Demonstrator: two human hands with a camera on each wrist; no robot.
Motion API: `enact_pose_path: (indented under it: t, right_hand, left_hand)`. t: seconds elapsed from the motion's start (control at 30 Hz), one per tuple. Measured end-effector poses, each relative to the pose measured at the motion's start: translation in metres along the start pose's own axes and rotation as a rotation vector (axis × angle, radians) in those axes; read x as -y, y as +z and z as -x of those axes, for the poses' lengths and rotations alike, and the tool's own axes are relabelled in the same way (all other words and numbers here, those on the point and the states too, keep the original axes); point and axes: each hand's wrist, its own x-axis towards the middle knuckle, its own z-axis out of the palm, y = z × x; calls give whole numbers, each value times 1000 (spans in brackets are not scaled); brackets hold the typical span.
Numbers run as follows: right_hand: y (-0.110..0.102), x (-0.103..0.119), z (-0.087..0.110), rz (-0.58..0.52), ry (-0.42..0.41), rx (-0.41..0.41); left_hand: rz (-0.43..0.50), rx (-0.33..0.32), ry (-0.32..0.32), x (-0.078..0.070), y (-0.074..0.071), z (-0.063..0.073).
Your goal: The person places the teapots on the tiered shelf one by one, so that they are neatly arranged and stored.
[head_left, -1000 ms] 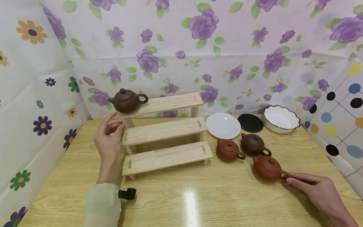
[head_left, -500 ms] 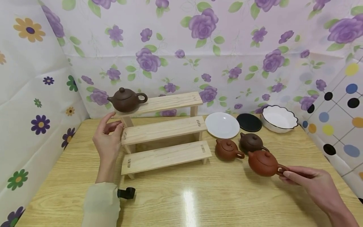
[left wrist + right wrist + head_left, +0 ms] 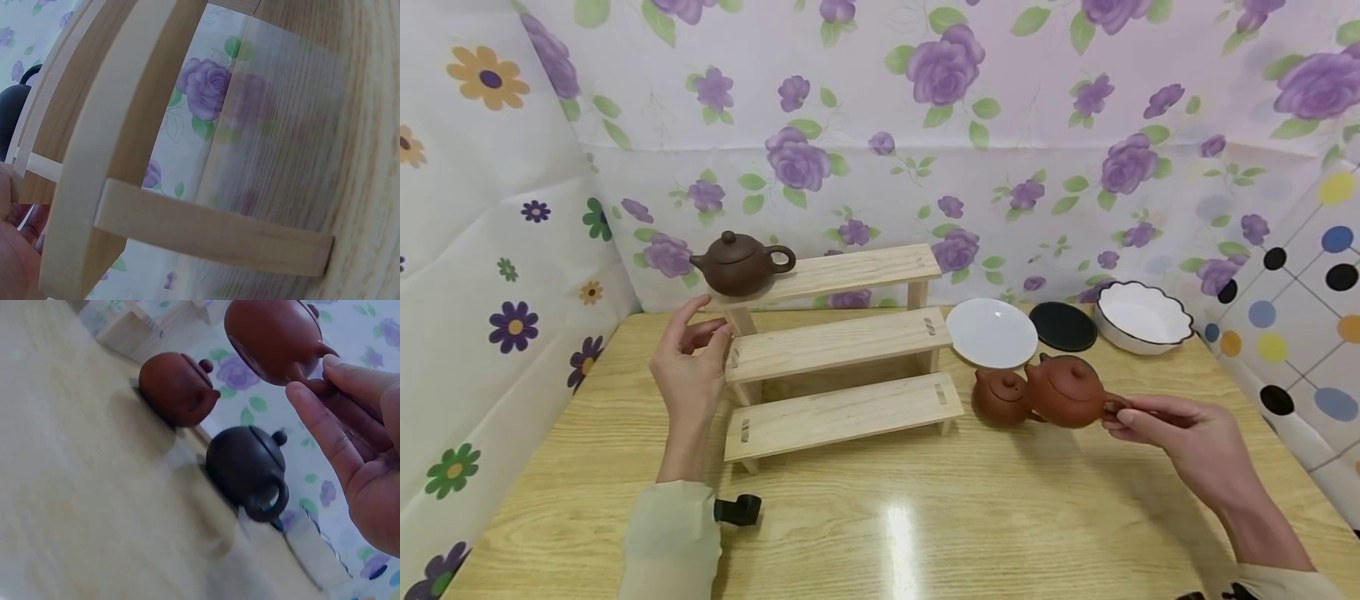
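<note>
My right hand (image 3: 1183, 437) pinches the handle of a reddish-brown clay teapot (image 3: 1066, 392), which is raised off the table. In the right wrist view that raised teapot (image 3: 275, 337) hangs above two others. One is a smaller reddish teapot (image 3: 1000, 398) on the table; the other, a dark brown teapot (image 3: 245, 465), is mostly hidden in the head view. My left hand (image 3: 692, 358) grips the left end of a three-step wooden display rack (image 3: 842, 343), with bent fingers and the thumb against the middle step. Another dark brown teapot (image 3: 737, 265) sits on the top step's left end.
Behind the teapots lie a white plate (image 3: 992, 332) and a black round coaster (image 3: 1063, 326). A white scalloped dish (image 3: 1142, 317) with a dark rim stands at the back right. Flowered cloth (image 3: 880, 192) hangs behind the wooden table (image 3: 820, 533).
My right hand has lifted the reddish teapot off the table and carried it up and to the left, now in front of the dark one. The left hand stays put.
</note>
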Motion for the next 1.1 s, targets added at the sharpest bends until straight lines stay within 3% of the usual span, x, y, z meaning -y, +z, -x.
enact_pose_path:
  t: [0.27, 0.53, 0.83, 1.1]
  right_hand:
    - [13, 11, -23, -72, -40, 58]
    - [32, 26, -44, -37, -61, 88]
    - [51, 42, -63, -153, -128, 154]
    - [69, 62, -81, -152, -94, 174]
  left_hand:
    - [-4, -1, -8, 1, -1, 0]
    - [-2, 6, -16, 1, -2, 1]
    - [14, 8, -31, 2, 0, 2]
    - [-15, 16, -9, 3, -2, -1]
